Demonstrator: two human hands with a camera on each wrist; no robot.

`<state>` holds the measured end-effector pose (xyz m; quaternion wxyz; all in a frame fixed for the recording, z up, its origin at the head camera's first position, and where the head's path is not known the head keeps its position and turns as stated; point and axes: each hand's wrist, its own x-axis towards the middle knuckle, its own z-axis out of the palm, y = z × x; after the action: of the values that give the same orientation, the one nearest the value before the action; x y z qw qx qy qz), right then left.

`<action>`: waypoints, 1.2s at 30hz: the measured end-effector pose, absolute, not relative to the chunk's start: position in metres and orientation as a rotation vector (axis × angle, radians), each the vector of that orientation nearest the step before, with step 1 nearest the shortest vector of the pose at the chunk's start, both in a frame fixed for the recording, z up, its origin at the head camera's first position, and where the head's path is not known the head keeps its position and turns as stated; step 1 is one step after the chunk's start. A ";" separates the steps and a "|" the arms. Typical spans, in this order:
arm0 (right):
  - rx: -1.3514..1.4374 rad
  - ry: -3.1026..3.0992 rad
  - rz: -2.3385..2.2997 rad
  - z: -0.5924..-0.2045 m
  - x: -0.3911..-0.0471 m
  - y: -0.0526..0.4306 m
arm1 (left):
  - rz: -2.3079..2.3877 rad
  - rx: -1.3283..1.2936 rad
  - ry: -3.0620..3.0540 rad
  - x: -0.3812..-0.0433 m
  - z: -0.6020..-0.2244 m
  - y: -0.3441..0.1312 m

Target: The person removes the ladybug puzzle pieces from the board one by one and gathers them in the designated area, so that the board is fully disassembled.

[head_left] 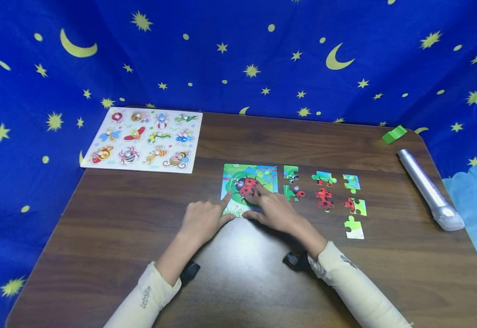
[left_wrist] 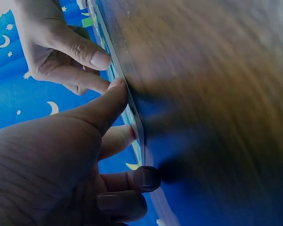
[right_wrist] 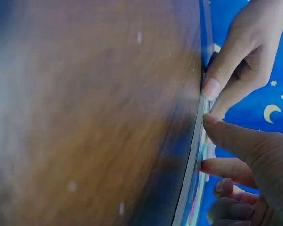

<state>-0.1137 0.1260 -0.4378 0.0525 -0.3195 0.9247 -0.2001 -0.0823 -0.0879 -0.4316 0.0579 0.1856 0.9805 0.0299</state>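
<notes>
A ladybug jigsaw board lies flat on the wooden table, its front edge toward me. My left hand is at its front left, index finger extended over the picture and thumb at the front edge. Over the right half, my right hand touches the ladybug picture with its index finger, its thumb at the front edge too. Both thumbs show close along the thin board edge in the left wrist view. Loose jigsaw pieces with ladybug and leaf parts, such as a red one, lie right of the board.
A white peg board with insect pictures lies at the back left. On the right side are a silver tube with a wider, plastic-wrapped end and a small green object. A blue star-and-moon curtain hangs behind the table.
</notes>
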 end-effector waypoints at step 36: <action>-0.881 2.878 -0.725 -0.443 -0.108 0.122 | 0.090 0.508 2.991 -0.079 -0.432 -0.083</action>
<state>-0.1076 0.1220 -0.4431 0.0227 -0.2845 0.9294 -0.2340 -0.0794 -0.0835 -0.4320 0.0532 0.1672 0.9840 0.0295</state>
